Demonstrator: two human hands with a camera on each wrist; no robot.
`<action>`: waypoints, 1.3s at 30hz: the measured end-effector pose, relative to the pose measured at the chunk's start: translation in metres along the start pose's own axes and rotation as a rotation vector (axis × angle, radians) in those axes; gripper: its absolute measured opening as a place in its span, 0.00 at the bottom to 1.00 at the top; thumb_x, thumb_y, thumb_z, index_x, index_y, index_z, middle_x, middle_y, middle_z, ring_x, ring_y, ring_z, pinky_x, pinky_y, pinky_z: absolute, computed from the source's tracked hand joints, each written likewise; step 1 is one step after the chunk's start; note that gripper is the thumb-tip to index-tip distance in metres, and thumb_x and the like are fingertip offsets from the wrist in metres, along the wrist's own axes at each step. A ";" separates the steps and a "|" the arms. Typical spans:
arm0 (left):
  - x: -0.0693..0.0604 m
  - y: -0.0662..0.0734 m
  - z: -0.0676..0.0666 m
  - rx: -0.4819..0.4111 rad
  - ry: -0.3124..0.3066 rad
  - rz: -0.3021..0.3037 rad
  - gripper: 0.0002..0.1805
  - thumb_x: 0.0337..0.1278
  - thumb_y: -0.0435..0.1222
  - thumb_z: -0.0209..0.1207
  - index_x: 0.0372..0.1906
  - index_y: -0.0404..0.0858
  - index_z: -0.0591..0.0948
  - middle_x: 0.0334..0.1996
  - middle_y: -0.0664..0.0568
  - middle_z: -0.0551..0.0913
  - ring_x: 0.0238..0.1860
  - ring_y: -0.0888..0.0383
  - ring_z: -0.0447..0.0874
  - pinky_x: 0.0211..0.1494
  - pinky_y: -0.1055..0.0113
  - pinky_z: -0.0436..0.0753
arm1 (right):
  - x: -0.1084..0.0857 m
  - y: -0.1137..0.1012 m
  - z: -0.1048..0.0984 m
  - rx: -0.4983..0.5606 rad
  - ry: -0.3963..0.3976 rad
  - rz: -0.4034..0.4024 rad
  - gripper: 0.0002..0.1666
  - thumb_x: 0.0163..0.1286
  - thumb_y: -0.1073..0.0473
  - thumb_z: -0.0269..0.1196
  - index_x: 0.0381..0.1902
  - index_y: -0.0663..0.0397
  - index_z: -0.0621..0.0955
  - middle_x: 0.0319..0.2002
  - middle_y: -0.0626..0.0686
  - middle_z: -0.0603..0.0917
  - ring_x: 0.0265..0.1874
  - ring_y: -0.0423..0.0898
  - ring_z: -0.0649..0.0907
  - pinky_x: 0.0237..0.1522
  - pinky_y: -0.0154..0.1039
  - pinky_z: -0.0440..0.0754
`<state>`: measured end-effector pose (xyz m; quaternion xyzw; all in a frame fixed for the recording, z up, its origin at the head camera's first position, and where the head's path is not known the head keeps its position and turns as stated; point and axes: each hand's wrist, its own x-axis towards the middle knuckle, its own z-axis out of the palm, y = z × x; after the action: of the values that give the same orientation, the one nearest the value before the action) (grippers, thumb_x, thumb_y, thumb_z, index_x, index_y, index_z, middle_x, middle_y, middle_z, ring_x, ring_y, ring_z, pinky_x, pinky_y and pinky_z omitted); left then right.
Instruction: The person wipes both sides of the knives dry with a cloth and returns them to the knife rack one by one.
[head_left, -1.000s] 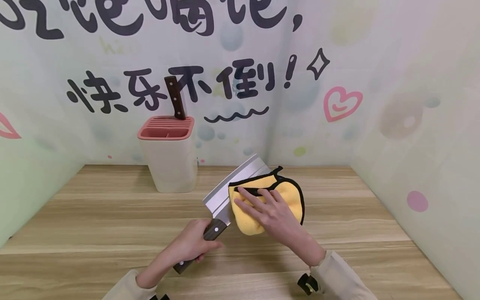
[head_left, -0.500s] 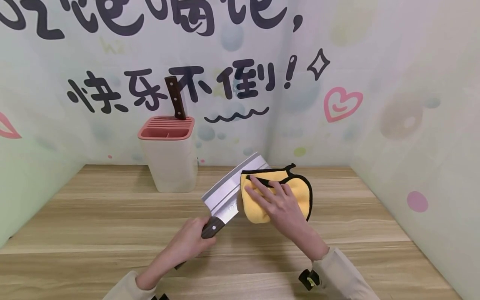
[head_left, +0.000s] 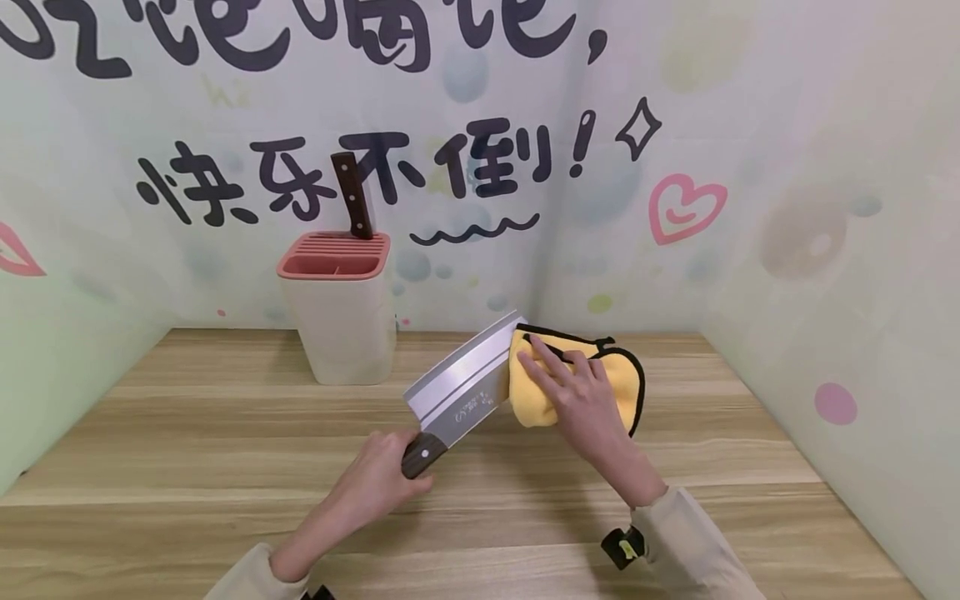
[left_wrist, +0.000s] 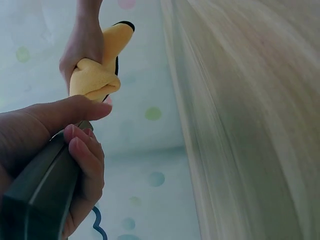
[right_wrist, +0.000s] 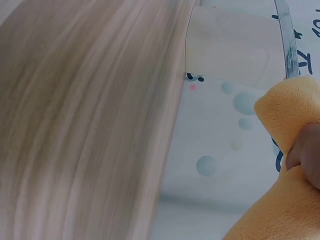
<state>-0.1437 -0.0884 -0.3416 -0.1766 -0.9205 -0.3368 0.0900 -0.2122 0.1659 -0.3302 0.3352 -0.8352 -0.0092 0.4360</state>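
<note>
– What is each grip holding?

– The left hand (head_left: 378, 479) wraps thumb and fingers round the dark wooden handle (head_left: 425, 455) of a cleaver (head_left: 465, 383). The right hand (head_left: 581, 408) pinches a yellow cloth (head_left: 534, 402) edged in black, fingers spread over its upper face.

– And the cleaver, from there?

– Its blade runs forward and to the right out of the left grip, and the far end goes into the cloth. I cannot tell how deep. The part near the handle is bare, with small markings. All of it is held up, apart from the wood-grained surface (head_left: 480, 542).

– Farther out?

– Beyond the cleaver, to the left, a white holder (head_left: 345, 329) with a pink top stands near the lettered wall (head_left: 600, 267). A brown knife handle (head_left: 352, 196) rises from its slots.
</note>
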 end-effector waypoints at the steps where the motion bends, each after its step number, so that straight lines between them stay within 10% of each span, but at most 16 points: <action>1: 0.000 0.000 0.000 0.009 0.004 0.005 0.13 0.27 0.29 0.67 0.21 0.36 0.73 0.15 0.56 0.70 0.16 0.63 0.65 0.15 0.75 0.64 | -0.001 0.001 0.000 -0.004 -0.003 0.008 0.39 0.42 0.81 0.59 0.54 0.50 0.75 0.57 0.53 0.72 0.33 0.56 0.73 0.25 0.43 0.66; 25: -0.005 -0.004 -0.002 0.331 0.167 0.159 0.17 0.35 0.30 0.65 0.35 0.30 0.74 0.25 0.46 0.78 0.21 0.58 0.74 0.18 0.71 0.71 | -0.008 0.016 -0.001 0.014 -0.070 0.181 0.37 0.43 0.76 0.64 0.54 0.49 0.75 0.52 0.59 0.75 0.35 0.57 0.74 0.30 0.47 0.69; 39: -0.006 -0.007 0.002 0.314 0.170 0.261 0.12 0.46 0.34 0.62 0.31 0.29 0.75 0.17 0.55 0.71 0.14 0.67 0.62 0.12 0.79 0.59 | -0.007 0.019 -0.005 -0.008 0.026 0.248 0.37 0.41 0.76 0.65 0.53 0.53 0.75 0.50 0.60 0.76 0.35 0.61 0.75 0.26 0.47 0.69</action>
<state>-0.1413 -0.0937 -0.3490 -0.2490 -0.9200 -0.1886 0.2366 -0.2163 0.1862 -0.3261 0.2276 -0.8645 0.0461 0.4458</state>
